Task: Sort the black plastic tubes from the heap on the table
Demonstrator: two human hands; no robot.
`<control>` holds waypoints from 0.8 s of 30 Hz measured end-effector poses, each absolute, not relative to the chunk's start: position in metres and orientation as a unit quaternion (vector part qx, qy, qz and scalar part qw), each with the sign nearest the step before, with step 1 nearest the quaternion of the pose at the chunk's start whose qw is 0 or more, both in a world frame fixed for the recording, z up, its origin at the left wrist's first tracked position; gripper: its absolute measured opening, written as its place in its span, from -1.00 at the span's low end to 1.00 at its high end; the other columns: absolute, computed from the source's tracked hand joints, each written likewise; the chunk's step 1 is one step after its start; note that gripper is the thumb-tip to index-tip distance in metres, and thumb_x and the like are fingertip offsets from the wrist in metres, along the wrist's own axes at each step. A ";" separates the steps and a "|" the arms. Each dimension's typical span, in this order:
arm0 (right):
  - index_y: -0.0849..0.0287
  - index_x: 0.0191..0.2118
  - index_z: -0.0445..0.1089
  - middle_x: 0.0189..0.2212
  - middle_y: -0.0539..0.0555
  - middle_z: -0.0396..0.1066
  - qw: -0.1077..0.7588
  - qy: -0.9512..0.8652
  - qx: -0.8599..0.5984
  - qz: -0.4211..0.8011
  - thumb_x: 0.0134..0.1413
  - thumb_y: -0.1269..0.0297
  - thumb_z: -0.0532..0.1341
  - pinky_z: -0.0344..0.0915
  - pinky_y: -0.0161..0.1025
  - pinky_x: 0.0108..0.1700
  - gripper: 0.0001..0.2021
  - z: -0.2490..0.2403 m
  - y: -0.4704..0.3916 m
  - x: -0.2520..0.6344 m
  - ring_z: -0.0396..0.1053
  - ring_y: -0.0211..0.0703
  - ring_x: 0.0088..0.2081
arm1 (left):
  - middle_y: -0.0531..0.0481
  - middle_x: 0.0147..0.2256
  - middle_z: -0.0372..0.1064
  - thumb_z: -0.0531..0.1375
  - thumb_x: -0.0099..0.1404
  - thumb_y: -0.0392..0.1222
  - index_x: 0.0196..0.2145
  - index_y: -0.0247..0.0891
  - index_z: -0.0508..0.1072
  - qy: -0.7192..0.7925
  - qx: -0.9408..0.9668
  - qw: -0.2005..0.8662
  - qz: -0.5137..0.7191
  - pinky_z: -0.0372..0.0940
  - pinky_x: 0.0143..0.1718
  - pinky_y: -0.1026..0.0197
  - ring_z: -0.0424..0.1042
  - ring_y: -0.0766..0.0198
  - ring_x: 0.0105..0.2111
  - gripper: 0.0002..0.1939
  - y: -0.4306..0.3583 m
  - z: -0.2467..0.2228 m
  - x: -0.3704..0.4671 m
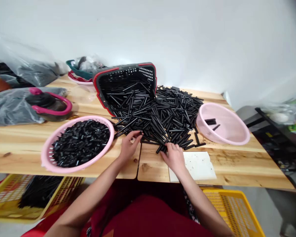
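My left hand (129, 144) is closed in a pinch, thumb against forefinger, on a small black piece (141, 133) at the near edge of the pile. To the right, my right hand (174, 156) has its fingers and thumb closed around the end of a black tube (160, 149). A large heap of black tubes (177, 108) spills out of a tipped grey basket with a red rim (124, 67). Left of my hands, a pink colander (47, 157) is full of short black pieces. On the right, another pink basin (233, 126) holds several black tubes.
A white board (199, 166) lies by my right wrist. A dark kettle with a pink handle (49, 107) and plastic bags (12, 105) stand at the left. Yellow crates (234, 207) sit below the wooden table (256, 164) on both sides. A white wall rises behind.
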State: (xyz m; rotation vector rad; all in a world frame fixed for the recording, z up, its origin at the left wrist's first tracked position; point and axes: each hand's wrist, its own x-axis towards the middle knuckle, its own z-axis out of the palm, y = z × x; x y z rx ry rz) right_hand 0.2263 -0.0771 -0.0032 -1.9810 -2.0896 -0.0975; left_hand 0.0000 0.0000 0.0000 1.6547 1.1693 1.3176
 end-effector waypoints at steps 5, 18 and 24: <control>0.20 -0.14 0.40 -0.24 0.16 0.33 0.232 -0.720 -0.654 -0.021 0.10 0.05 0.23 0.16 -0.16 -0.12 -0.67 0.001 -0.074 0.227 0.23 -0.05 -0.15 | -0.10 -0.20 0.45 0.24 0.17 0.01 -0.13 -0.31 0.31 0.411 0.381 0.600 0.571 0.37 -0.18 0.30 0.46 0.40 -0.26 -0.58 -0.002 0.012 -0.004; 0.23 -0.10 0.36 -0.29 0.08 0.41 0.370 -0.667 -0.425 0.487 0.25 0.11 0.12 0.36 -0.38 -0.21 -0.71 0.032 -0.069 0.135 0.41 -0.30 -0.27 | -0.06 -0.25 0.42 0.23 0.18 -0.02 -0.20 -0.33 0.28 0.390 0.315 0.619 0.605 0.36 -0.16 0.31 0.44 0.43 -0.28 -0.64 -0.061 0.048 -0.027; 0.16 -0.02 0.38 -0.11 0.11 0.35 0.341 -0.791 -0.401 0.313 0.26 0.13 0.12 0.32 -0.28 -0.02 -0.71 0.052 -0.054 0.106 0.35 -0.25 -0.12 | 0.02 -0.33 0.30 0.17 0.23 0.01 -0.20 -0.34 0.33 0.636 0.439 0.173 0.610 0.23 -0.26 0.45 0.26 0.54 -0.38 -0.66 -0.095 0.081 -0.112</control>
